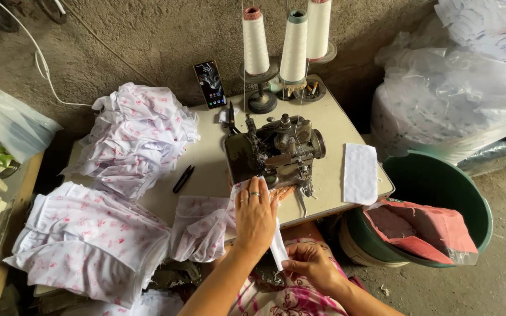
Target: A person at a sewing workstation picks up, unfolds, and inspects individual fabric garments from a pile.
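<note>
My left hand [255, 214] lies flat, fingers forward, on a white garment with pink print [201, 225], pressing it against the front of the dark metal sewing machine [275, 150]. A ring shows on one finger. My right hand [310, 262] is lower, near my lap, pinching a narrow white fabric strip [278, 248] that runs up under my left hand toward the machine. The needle area is hidden by my left hand.
Piles of the same printed garments lie at left [137, 136] and lower left [89, 240]. On the cream table [335, 120] sit a stack of white strips [359, 173], black snips [183, 178], a propped phone [209, 84] and thread cones [294, 45]. A green bucket [440, 187] stands at right beside plastic bags [458, 99].
</note>
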